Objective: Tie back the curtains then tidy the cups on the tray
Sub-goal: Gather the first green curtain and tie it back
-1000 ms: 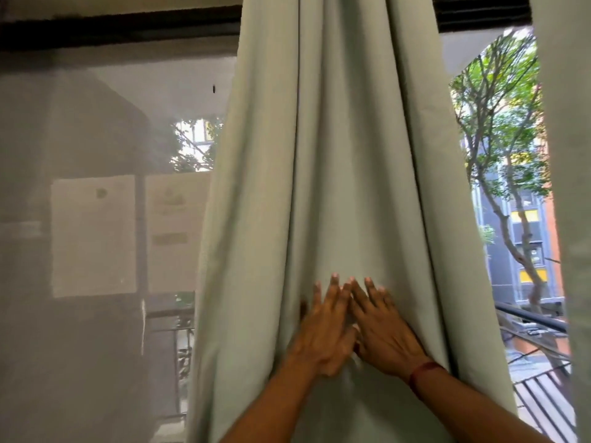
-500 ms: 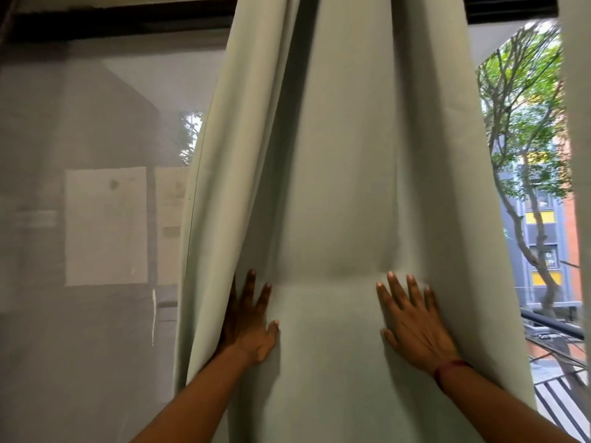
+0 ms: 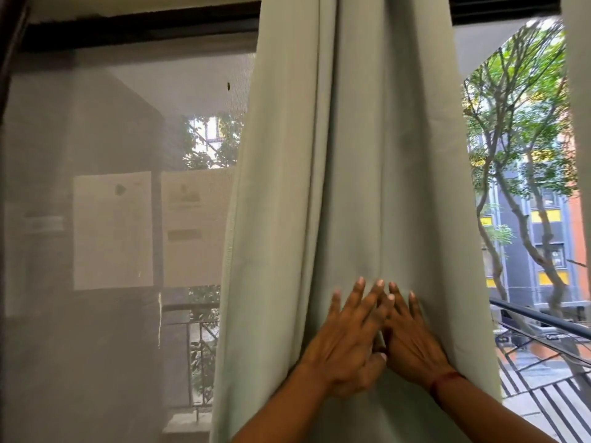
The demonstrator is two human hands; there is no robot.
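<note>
A pale green curtain (image 3: 351,155) hangs down the middle of the view in long folds. Both my hands lie flat against it at waist height, fingers spread. My left hand (image 3: 347,343) and my right hand (image 3: 412,345) are side by side, with their fingertips overlapping and a fold of cloth bunched between them. A red thread circles my right wrist. Neither hand has its fingers closed round the cloth. No cups or tray are in view.
A sheer grey net curtain (image 3: 96,282) covers the window to the left, with two paper sheets (image 3: 112,230) showing through it. A second green curtain edge (image 3: 580,91) hangs at the far right. A black balcony railing (image 3: 543,324) and trees lie outside.
Half a second ago my hands were wide apart on the curtain; they have slid together at its middle, and the cloth between them has bunched into folds.
</note>
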